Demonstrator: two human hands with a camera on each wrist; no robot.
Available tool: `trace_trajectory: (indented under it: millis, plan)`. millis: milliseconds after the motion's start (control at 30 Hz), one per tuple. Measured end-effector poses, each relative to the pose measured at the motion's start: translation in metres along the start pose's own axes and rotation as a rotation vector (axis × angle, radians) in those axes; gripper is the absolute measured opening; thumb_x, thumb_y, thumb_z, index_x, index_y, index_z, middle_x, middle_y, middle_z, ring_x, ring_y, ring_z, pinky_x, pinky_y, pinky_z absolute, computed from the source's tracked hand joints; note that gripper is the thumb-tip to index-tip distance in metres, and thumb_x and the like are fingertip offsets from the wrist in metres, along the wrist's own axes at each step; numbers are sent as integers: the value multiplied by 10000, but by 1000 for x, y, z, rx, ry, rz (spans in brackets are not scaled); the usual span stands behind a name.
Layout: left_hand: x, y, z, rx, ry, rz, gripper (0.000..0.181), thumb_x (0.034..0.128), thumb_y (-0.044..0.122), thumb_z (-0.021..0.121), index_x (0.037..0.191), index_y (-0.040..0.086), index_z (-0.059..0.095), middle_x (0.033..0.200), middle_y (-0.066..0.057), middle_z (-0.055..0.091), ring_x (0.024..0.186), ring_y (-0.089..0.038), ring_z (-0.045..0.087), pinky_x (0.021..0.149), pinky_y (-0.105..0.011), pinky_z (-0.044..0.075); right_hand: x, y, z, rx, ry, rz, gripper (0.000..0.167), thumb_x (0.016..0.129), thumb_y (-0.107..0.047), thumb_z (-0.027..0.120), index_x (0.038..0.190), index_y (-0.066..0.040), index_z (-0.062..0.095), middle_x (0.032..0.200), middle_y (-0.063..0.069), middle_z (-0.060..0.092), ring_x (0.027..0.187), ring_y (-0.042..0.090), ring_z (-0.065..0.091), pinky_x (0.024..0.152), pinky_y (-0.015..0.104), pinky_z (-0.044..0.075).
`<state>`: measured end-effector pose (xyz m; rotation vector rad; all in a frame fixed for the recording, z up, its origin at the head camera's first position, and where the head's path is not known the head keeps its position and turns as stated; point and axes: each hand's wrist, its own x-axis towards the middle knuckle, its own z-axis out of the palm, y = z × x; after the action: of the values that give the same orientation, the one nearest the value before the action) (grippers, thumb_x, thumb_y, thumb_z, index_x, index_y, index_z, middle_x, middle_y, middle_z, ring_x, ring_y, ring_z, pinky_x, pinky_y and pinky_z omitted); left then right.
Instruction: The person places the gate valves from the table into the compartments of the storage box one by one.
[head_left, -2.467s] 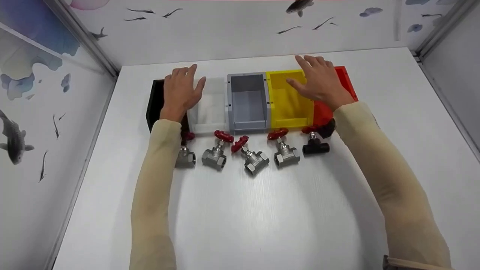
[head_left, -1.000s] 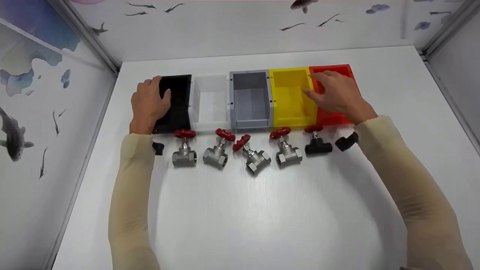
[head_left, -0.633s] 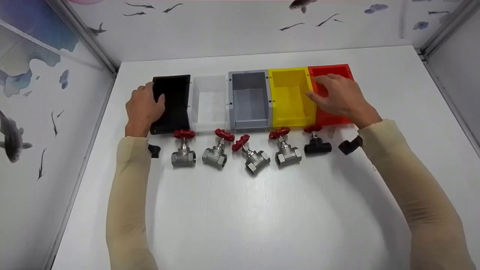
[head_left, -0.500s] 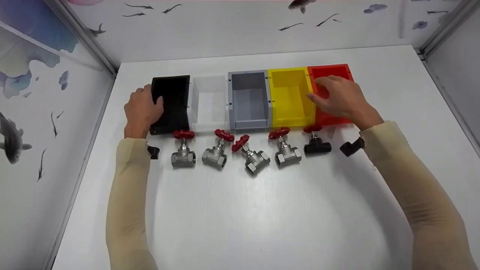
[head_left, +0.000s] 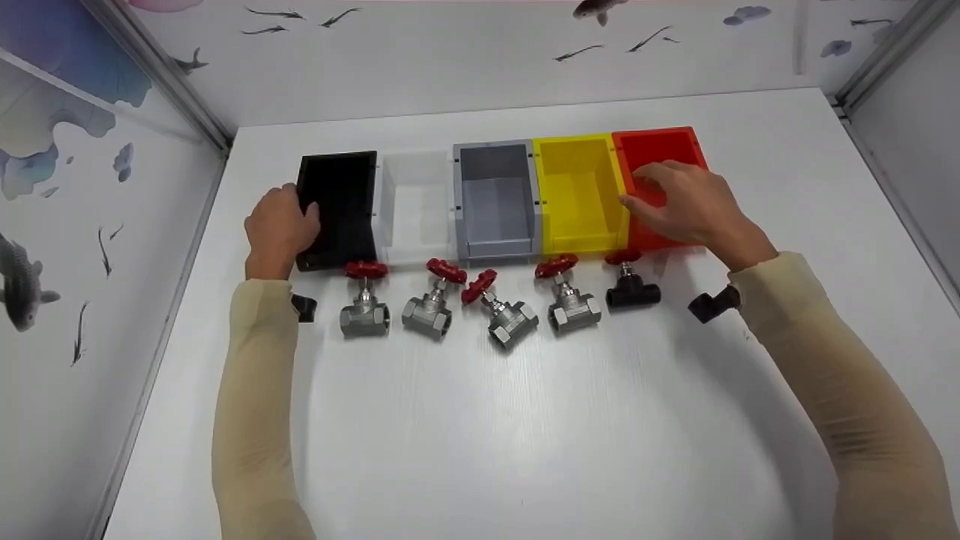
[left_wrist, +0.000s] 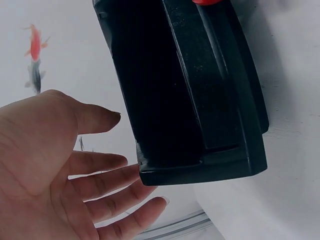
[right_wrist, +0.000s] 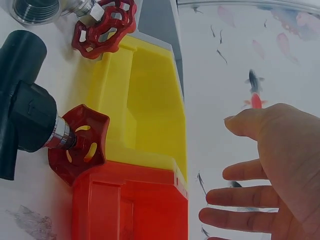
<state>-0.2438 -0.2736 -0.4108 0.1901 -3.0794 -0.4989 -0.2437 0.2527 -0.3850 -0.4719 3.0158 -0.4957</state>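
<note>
My left hand (head_left: 277, 225) is at the outer left side of a black bin (head_left: 337, 210), fingers loosely extended. In the left wrist view some fingertips (left_wrist: 131, 170) pass behind the bin's rim; whether they touch it cannot be told. Above the red bin (head_left: 664, 142) hovers my right hand (head_left: 690, 202), thumb toward the yellow bin (head_left: 581, 191), holding nothing. Between black and yellow stand a white bin (head_left: 420, 202) and a grey bin (head_left: 495, 210). All the bins look empty.
Before the bins lie several metal valves (head_left: 510, 319) with red handwheels, plus a black-bodied valve (head_left: 632, 292) at the right end. A small black device (head_left: 712, 304) sits by the right cuff, with a similar one at the left cuff. Patterned walls enclose the white table (head_left: 495, 435).
My left hand has moved left, from above the bins to the black bin's outer side. My right hand has shifted right and nearer, over the red bin. Bins and valves look unmoved.
</note>
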Motion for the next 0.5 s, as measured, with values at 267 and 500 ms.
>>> trace_trajectory:
  millis: [267, 500]
  plan:
    - [2, -6, 4, 15, 14, -16, 332, 1000, 147, 474, 1094, -143, 603, 1073, -364, 624, 964, -520, 617, 769, -630, 493, -5, 8, 0, 35, 0, -16, 556, 959, -455, 587, 1313, -27, 596, 1285, 214, 615, 1163, 397, 545, 995, 607, 424]
    - [6, -11, 7, 21, 7, -47, 312, 989, 90, 458, 1144, -142, 598, 1100, -375, 623, 972, -529, 618, 783, -621, 501, -7, 13, 3, 69, -5, -15, 541, 966, -462, 576, 1273, -18, 618, 1208, 200, 647, 1085, 375, 570, 952, 589, 458]
